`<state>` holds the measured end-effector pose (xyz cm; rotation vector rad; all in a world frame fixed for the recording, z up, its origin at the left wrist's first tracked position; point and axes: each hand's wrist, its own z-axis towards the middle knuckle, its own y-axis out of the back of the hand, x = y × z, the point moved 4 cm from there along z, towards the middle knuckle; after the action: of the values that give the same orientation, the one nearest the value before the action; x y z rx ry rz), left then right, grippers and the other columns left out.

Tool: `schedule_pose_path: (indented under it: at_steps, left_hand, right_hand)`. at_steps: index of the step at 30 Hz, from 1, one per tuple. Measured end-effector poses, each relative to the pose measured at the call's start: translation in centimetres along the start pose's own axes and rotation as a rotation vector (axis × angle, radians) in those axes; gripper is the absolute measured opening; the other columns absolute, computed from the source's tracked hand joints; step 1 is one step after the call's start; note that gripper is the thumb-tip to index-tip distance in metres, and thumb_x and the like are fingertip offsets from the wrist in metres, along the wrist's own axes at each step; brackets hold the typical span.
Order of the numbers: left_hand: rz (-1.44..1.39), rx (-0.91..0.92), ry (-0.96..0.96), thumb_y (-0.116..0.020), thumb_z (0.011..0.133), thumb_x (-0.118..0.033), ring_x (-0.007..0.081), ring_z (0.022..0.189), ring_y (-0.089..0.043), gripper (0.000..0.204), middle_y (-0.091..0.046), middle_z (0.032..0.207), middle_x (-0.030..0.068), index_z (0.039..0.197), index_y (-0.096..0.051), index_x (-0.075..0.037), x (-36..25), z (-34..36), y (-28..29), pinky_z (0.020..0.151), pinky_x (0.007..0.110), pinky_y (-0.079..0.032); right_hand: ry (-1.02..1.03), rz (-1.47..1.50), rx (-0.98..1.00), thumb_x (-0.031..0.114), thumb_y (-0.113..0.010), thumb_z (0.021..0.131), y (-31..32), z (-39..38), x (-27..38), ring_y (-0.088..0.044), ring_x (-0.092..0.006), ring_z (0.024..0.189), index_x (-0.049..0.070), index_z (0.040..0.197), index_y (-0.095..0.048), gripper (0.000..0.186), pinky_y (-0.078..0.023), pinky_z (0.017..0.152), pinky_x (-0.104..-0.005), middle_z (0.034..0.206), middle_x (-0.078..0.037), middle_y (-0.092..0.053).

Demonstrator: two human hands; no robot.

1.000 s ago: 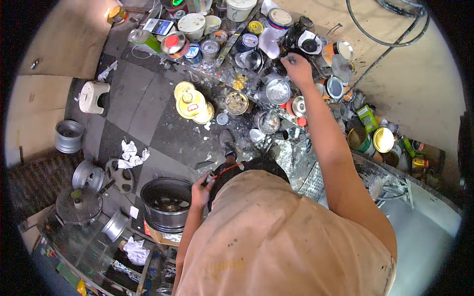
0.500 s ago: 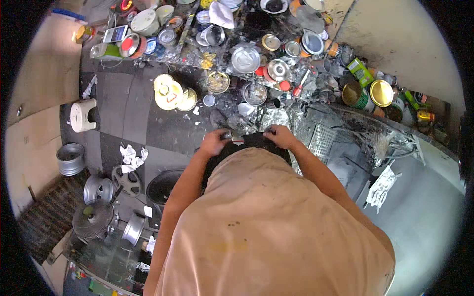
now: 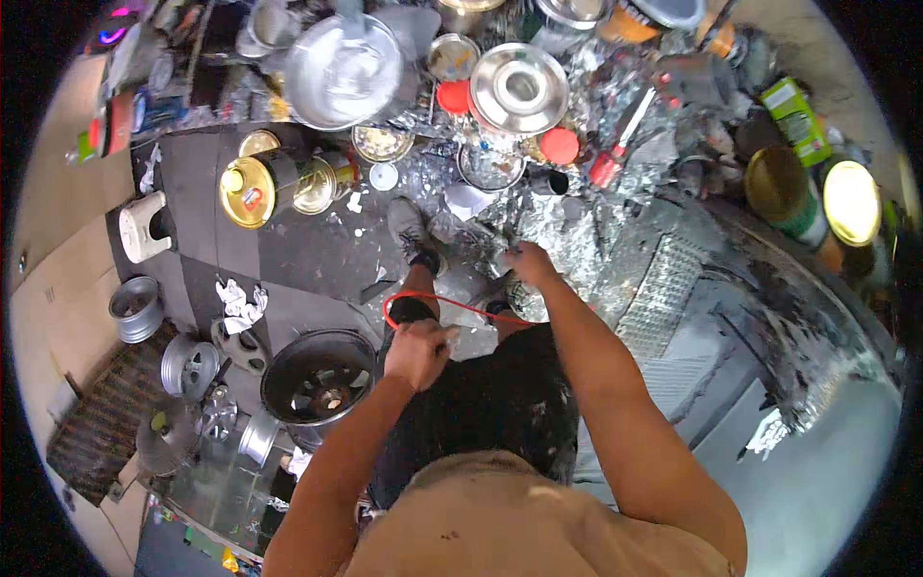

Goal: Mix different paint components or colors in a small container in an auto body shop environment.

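Observation:
My left hand point(image 3: 418, 354) is closed in front of the black shorts point(image 3: 481, 413); a small pale bit shows at its fingertips, too small to name. A thin red cord point(image 3: 452, 302) loops up beside this hand and runs right across my legs; whether the fingers grip it is unclear. Farther forward and to the right, my right hand point(image 3: 529, 263) has its fingers curled together above the stained floor, and what they hold, if anything, is hidden. Beyond my hands stands my grey shoe point(image 3: 409, 223).
Ahead is a crowded bench with a large silver lid point(image 3: 344, 72) and a metal can point(image 3: 519, 88). Gold tins point(image 3: 247, 192) stand on the floor ahead left. A black bucket point(image 3: 319, 377) is by my left arm, near wheel rims point(image 3: 137, 308). A grey panel point(image 3: 731, 423) lies right.
The view has shifted closer to the bench, and my legs and shoe now show. My hands have moved apart, the left one nearer my body. The red cord has come into view.

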<state>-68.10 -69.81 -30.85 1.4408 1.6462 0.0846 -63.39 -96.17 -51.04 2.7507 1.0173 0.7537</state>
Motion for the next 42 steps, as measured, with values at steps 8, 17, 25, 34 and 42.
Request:
schedule_pose_path:
  at_steps: [8, 17, 25, 34, 42]
  left_hand:
    - [-0.063, 0.091, 0.078, -0.070, 0.079, -0.021, 0.0357, 0.092, -0.064, 0.036, -0.067, 0.096, 0.0136, 0.115, -0.070, -0.021, 0.9, -0.2, -2.9, 0.079, 0.045, -0.053]
    - [-0.025, 0.082, 0.097, -0.074, 0.078, -0.022, 0.0245, 0.092, -0.065, 0.036, -0.066, 0.095, 0.0036, 0.114, -0.070, -0.021, 1.5, 0.1, -3.7, 0.078, 0.041, -0.049]
    - [0.047, 0.153, 0.141, -0.072, 0.079, -0.021, 0.0254, 0.094, -0.065, 0.033, -0.067, 0.096, 0.0041, 0.112, -0.071, -0.020, 1.6, -1.1, -4.8, 0.080, 0.042, -0.048]
    - [-0.023, -0.018, 0.150, -0.070, 0.081, -0.018, 0.0334, 0.101, -0.062, 0.033, -0.066, 0.106, 0.0116, 0.114, -0.065, -0.014, 0.1, -2.2, -5.1, 0.086, 0.045, -0.048]
    - [-0.383, -0.347, 0.257, -0.076, 0.079, -0.017, 0.0432, 0.086, -0.063, 0.036, -0.064, 0.092, 0.0206, 0.106, -0.054, -0.007, -4.4, -5.8, -4.1, 0.073, 0.047, -0.052]
  right_hand:
    - [0.381, -0.310, -0.065, 0.041, -0.079, 0.076, -8.1, 14.4, -6.5, -0.072, -0.0306, 0.087, -0.006, 0.125, -0.059, 0.071, -0.056, 0.078, -0.0397, 0.113, -0.024, -0.068]
    - [0.179, -0.171, -0.117, 0.031, -0.065, 0.085, -13.3, 24.1, -7.9, -0.063, -0.0413, 0.107, 0.003, 0.120, -0.060, 0.045, -0.052, 0.093, -0.0479, 0.117, -0.027, -0.064]
    - [0.473, -0.083, -0.048, 0.020, -0.060, 0.092, -13.5, 16.3, -3.2, -0.060, -0.0442, 0.106, 0.004, 0.116, -0.062, 0.029, -0.049, 0.091, -0.0513, 0.113, -0.025, -0.064]
    - [0.639, -0.041, -0.072, 0.022, -0.058, 0.094, -10.2, -0.4, 3.3, -0.059, -0.0421, 0.101, 0.000, 0.109, -0.063, 0.028, -0.048, 0.089, -0.0508, 0.113, -0.024, -0.061]
    - [0.638, -0.081, -0.123, 0.022, -0.068, 0.086, 2.0, -20.2, 4.0, -0.055, -0.0370, 0.118, 0.002, 0.121, -0.063, 0.041, -0.045, 0.101, -0.0431, 0.123, -0.020, -0.060]
